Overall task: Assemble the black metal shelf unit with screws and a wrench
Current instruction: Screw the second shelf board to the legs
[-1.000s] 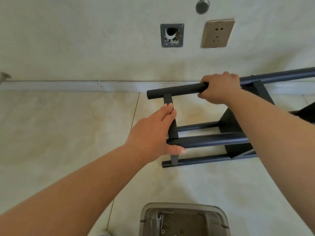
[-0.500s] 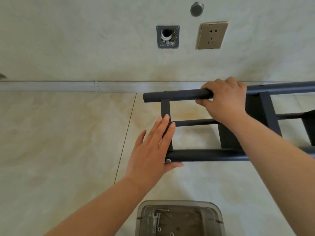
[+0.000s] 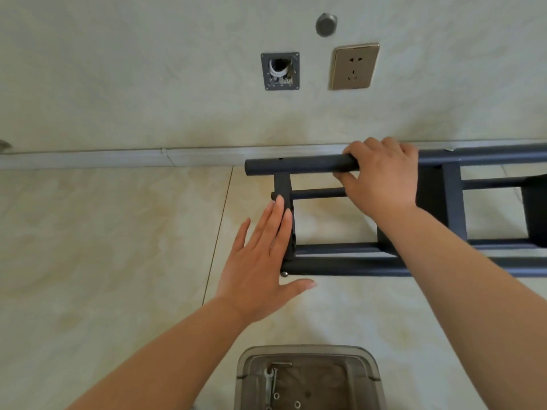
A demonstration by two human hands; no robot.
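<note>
1. At the bottom centre of the frame, a grey plastic bin (image 3: 307,355) is sitting on the floor (image 3: 103,261), holding a wrench (image 3: 268,377) and a few small washers (image 3: 297,404).
2. At mid-frame, the left hand (image 3: 260,261), its grip spread flat, is pressing against the end crossbar (image 3: 282,187).
3. The black shelf frame (image 3: 340,266) is lying with its long axis running left to right, extending off the right edge.
4. Farther up, the right hand (image 3: 381,176) is curling its grip around the top rail (image 3: 296,165).
</note>
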